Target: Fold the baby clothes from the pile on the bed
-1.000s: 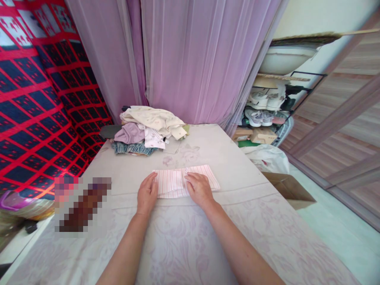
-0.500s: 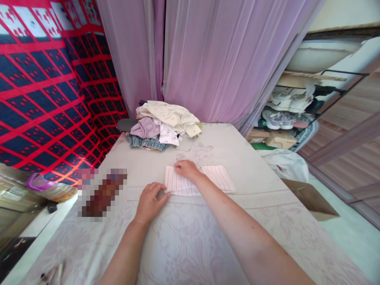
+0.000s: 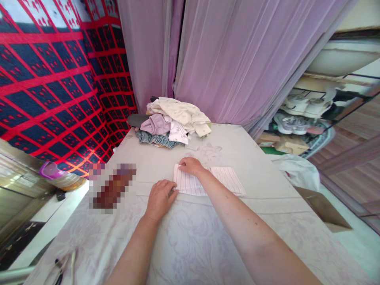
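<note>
Left hand (image 3: 160,198): your thumb and forefinger come close together at the near left corner of the cloth; whether they pinch it, you cannot tell from this view.
Right hand (image 3: 192,165): your fingers bend down over the far left corner, and their tips are partly hidden, so you cannot tell if they grip or only press.
Striped cloth (image 3: 228,180): it lies flat in front of you, wider than deep, white with thin pink stripes (part of its middle is hidden by your arm).
Right forearm (image 3: 237,213): it slants across above the cloth, so the right end shows beyond it.
Patterned sheet (image 3: 192,241): it lies under the cloth and both your arms, pale with faint flowers.
Clothes pile: beyond the cloth and to its left, you have a cream garment (image 3: 178,111) on top, a lilac garment (image 3: 156,124) below, and gathered denim (image 3: 157,141) at the bottom.
Left side: a pixelated patch (image 3: 111,192) lies well apart from your left hand; past it are a purple-rimmed bucket (image 3: 63,176) and a red-and-navy blanket (image 3: 44,75).
Far side: a lilac curtain (image 3: 237,59) hangs behind the pile.
Right side: you have an open cardboard box (image 3: 326,208), a white plastic bag (image 3: 301,170) and grey shoes (image 3: 292,124) on a rack.
</note>
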A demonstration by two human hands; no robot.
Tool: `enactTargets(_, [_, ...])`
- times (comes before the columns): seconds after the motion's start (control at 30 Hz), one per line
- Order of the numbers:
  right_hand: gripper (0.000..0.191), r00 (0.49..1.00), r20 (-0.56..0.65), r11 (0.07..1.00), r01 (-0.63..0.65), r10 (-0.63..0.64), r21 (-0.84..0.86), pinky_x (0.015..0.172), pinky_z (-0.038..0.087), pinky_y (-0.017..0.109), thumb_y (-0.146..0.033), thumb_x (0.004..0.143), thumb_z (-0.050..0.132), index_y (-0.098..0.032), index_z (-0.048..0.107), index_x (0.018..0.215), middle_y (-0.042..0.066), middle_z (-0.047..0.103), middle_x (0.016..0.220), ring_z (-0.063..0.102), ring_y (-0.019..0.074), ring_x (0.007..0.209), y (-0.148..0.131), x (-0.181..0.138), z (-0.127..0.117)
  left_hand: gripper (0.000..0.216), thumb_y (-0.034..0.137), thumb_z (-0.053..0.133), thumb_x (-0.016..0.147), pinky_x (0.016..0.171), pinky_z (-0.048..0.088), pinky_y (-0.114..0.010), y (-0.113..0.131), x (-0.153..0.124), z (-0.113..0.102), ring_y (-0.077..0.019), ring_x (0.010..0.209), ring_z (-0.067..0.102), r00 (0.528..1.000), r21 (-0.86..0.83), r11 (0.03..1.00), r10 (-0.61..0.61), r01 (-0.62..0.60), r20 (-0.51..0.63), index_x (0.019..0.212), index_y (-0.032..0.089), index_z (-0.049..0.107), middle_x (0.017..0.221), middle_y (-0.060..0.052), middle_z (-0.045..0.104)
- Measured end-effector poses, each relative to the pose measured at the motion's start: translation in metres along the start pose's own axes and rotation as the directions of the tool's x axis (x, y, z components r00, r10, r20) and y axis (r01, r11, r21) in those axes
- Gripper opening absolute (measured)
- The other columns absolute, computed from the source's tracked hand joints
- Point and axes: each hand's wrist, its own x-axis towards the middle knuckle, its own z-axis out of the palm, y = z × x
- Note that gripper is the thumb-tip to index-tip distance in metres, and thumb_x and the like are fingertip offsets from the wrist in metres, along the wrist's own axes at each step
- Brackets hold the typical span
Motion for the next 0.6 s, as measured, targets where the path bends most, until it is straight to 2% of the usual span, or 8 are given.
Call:
enactTargets(0.33, [0.016,0.997,-0.059,0.999,0.042,-0.041,0.027,0.073,0.042,0.024,-0.028,0.083,0.057,-0.025,0.070,0.092,0.000,0.072,0.096,0.063,0.0162,0.088,-0.005,0.001,0.005,0.012,0.026,0.054,0.088,0.079,0.043,-0.033,0.000,-0.001,0.000,-0.0196,0.085,0.057,0.998,-0.016,1.000,-0.018,0.017,-0.061,0.088,0.022,0.065,0.086,-0.003,0.064])
enactTargets(0.6, [0.023,0.988,-0.138,0.993,0.078,-0.066,0.086,0.079,0.043,0.025,-0.029,0.085,0.057,-0.024,0.062,0.107,0.001,0.071,0.102,0.063,0.0158,0.093,-0.014,0.004,0.020,0.010,0.023,0.053,0.082,0.080,0.043,-0.035,0.000,-0.003,-0.002,-0.0215,0.085,0.057,0.989,0.064,0.990,-0.121,0.127,-0.087,0.084,0.021,0.062,0.085,-0.004,0.063])
